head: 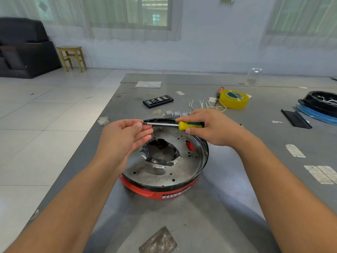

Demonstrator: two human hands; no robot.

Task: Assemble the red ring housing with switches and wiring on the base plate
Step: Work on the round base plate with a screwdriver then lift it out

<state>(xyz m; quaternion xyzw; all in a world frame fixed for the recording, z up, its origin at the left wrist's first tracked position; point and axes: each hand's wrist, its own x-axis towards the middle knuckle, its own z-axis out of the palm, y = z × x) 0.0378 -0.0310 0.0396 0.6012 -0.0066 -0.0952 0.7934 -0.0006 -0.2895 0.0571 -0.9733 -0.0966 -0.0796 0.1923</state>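
While our right hand grips yellow-green screwdriver by handle, our left hand pinches shaft tip between thumb and fingers. We hold tool level above metal plate. Plate sits on red ring, mid-table. Grey switches, wire bits, yellow tape roll, black bit case lie behind.

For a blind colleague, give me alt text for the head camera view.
A right hand grips a yellow-handled screwdriver while the left hand pinches its tip, above a metal base plate seated in a red ring housing on a grey table.
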